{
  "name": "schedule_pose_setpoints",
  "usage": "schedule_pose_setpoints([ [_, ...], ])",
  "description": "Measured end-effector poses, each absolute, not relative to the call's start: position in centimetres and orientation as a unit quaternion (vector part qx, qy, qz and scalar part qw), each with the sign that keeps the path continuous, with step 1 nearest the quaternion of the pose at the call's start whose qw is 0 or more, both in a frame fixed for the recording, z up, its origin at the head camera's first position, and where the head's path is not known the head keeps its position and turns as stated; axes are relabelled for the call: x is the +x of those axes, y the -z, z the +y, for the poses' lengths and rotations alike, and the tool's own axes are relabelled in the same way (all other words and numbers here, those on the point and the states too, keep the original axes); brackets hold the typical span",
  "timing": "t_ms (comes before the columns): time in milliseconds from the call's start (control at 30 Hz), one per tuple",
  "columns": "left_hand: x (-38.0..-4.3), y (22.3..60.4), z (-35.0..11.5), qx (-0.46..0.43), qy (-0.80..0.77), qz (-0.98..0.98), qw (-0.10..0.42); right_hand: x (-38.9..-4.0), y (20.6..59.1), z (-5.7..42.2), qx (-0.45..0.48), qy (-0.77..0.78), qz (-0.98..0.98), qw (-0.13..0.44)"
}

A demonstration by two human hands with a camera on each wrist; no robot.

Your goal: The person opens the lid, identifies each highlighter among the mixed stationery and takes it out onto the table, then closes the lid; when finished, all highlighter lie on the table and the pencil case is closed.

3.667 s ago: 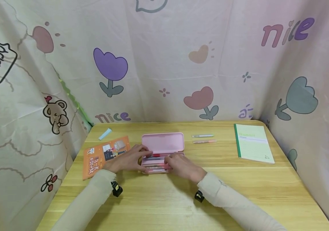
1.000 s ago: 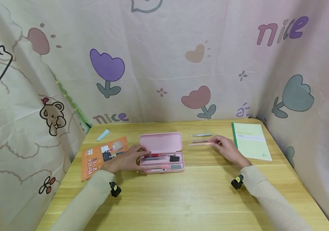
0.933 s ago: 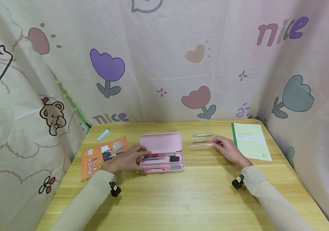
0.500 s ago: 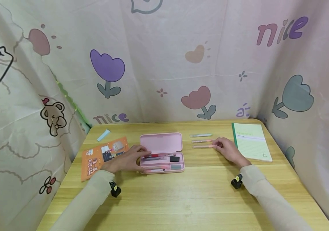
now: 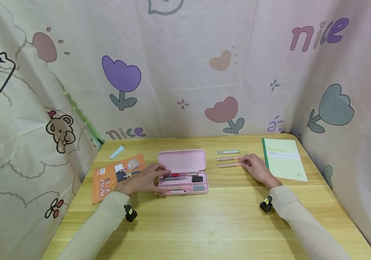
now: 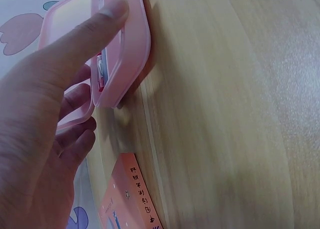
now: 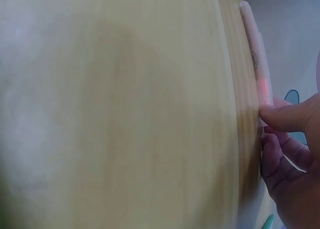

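Note:
My left hand (image 5: 144, 178) holds the left end of an open pink pencil case (image 5: 182, 161). In the left wrist view its thumb (image 6: 107, 21) lies over the front rim and the other fingers curl behind the case. Pens and a black-capped item (image 5: 197, 178) lie inside the case, partly hidden by the hand. Right of the case my right hand (image 5: 256, 168) pinches the right end of a pale pink highlighter pen (image 7: 255, 49) between thumb and fingers. That pen lies at or just above the table, roughly parallel to two pens behind it, one pink (image 5: 225, 159) and one grey-green (image 5: 227, 152).
An orange booklet (image 5: 107, 180) lies left of the case, partly under my left forearm and hand. Behind it is a small light-blue strip (image 5: 117, 152). A pale green notebook (image 5: 284, 159) lies at the back right. A printed curtain (image 5: 178, 72) hangs around the wooden table (image 5: 192, 227).
My right hand has moved from the pencil case to the right with the highlighter pen, then lowered it in front of the other two pens. My left hand has stayed on the case.

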State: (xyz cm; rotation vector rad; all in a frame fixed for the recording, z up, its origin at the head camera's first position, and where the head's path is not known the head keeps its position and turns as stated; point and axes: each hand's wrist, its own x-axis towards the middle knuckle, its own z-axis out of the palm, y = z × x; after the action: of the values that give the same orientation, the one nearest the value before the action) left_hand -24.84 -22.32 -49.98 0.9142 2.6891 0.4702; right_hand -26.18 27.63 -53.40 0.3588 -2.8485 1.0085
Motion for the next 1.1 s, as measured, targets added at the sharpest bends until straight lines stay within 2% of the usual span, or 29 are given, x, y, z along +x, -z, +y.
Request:
schedule_pose_setpoints([
  [633, -24.9, 49.8, -22.3, 0.319, -0.161, 0.925, 0.133, -25.7, 52.8, 27.2, 0.105, -0.365, -0.924, 0.051],
  [833, -24.7, 49.6, -22.4, 0.312, -0.168, 0.926, 0.134, -24.4, 51.1, 23.2, 0.146, -0.402, -0.903, 0.039],
  [1100, -24.8, 49.8, -22.3, 0.314, -0.166, 0.925, 0.133, -22.6, 51.0, 16.1, 0.227, -0.437, -0.87, -0.023],
])
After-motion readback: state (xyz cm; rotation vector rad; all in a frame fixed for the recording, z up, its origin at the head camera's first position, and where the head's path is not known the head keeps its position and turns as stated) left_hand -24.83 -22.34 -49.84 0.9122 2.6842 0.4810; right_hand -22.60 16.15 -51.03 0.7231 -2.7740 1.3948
